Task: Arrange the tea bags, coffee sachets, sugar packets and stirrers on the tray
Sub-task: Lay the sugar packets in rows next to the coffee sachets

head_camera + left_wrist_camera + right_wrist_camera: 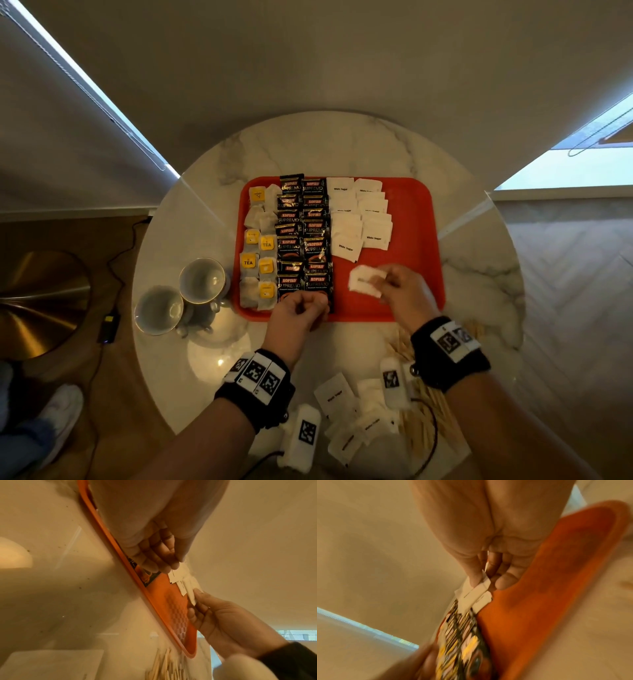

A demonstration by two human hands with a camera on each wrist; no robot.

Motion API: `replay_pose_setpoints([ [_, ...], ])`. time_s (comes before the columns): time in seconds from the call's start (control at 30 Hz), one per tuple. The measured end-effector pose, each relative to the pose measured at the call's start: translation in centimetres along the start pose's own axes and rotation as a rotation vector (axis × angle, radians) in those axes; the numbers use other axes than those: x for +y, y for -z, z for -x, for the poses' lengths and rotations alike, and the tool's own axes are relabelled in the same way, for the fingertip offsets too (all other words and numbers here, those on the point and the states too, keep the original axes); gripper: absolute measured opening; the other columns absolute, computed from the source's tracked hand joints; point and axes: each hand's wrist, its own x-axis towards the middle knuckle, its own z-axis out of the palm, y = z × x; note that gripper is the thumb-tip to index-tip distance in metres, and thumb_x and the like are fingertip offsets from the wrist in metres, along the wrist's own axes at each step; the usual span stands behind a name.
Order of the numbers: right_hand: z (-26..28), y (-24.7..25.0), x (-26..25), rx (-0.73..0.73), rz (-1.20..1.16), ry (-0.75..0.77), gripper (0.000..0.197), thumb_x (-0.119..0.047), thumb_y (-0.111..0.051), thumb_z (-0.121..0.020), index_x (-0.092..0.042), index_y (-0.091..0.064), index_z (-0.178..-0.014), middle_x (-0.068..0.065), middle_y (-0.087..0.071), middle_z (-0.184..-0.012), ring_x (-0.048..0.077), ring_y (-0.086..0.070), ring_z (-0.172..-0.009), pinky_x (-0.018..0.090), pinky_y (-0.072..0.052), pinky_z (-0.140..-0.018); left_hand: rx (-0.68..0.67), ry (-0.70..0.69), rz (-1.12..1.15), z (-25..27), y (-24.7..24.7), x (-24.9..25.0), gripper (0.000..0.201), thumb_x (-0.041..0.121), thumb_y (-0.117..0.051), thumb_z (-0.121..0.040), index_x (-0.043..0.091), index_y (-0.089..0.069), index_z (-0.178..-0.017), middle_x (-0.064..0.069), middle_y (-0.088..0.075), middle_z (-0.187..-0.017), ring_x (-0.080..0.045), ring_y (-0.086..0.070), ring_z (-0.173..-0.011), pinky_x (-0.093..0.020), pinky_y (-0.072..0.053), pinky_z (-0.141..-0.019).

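Observation:
A red tray (411, 222) lies on the round marble table. Tea bags (258, 246) fill its left columns, black coffee sachets (303, 233) the middle, and white sugar packets (359, 219) lie right of those. My right hand (380, 279) hovers over the tray's near right part and pinches a few white sugar packets (361, 282) between thumb and fingers; the right wrist view shows these packets (476, 595) fanned out. My left hand (308, 303) hangs over the tray's near edge by the nearest coffee sachet, fingers curled, holding nothing.
Two empty cups (202, 281) stand left of the tray. Loose sugar packets (342, 411) and a pile of wooden stirrers (431, 407) lie on the table's near side under my right forearm. A cable and a brass lamp base (37, 305) are on the floor at left.

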Motion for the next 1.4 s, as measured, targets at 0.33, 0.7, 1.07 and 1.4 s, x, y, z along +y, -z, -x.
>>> replay_pose_setpoints([
  [0.33, -6.8, 1.6, -3.3, 0.163, 0.347, 0.072, 0.041, -0.031, -0.074, -0.089, -0.019, -0.06, -0.126, 0.003, -0.061, -0.118, 0.022, -0.061, -0.104, 0.037, -0.051, -0.09, -0.08, 0.021, -0.3, 1.1, 3.0, -1.9, 0.008, 0.014, -0.066, -0.097, 0.01, -0.069, -0.09, -0.002, -0.067, -0.073, -0.011, -0.058, -0.065, -0.026, -0.048, -0.065],
  [0.7, 7.7, 0.8, 3.3, -0.277, 0.37, 0.045, 0.019, -0.024, -0.073, -0.091, -0.027, -0.066, -0.109, -0.01, -0.069, -0.102, 0.004, -0.064, -0.093, 0.011, -0.046, -0.072, -0.291, 0.014, -1.018, 4.3, 3.0, -4.4, 0.019, 0.038, -0.067, -0.093, 0.025, -0.069, -0.107, 0.006, -0.071, -0.104, -0.013, -0.065, -0.096, -0.027, -0.05, -0.085],
  [1.07, 11.3, -1.1, 9.6, -0.365, 1.087, 0.455, 0.048, -0.028, -0.059, -0.096, -0.02, -0.046, -0.141, 0.002, -0.044, -0.139, 0.023, -0.037, -0.133, 0.034, -0.036, -0.111, -0.307, -0.19, -1.537, 6.8, -0.6, -8.2, 0.056, 0.023, -0.06, -0.096, 0.011, -0.036, -0.145, -0.009, -0.043, -0.145, -0.029, -0.046, -0.131, -0.042, -0.05, -0.1],
  [1.4, 10.9, -1.4, 8.4, -0.401, 1.169, 0.538, 0.023, -0.019, -0.057, -0.097, -0.017, -0.058, -0.119, 0.002, -0.057, -0.122, 0.026, -0.047, -0.117, 0.036, -0.037, -0.099, -0.235, -0.115, -1.391, 7.4, -1.3, -9.7, 0.035, 0.019, -0.064, -0.094, 0.014, -0.047, -0.124, -0.01, -0.056, -0.123, -0.03, -0.061, -0.105, -0.04, -0.052, -0.092],
])
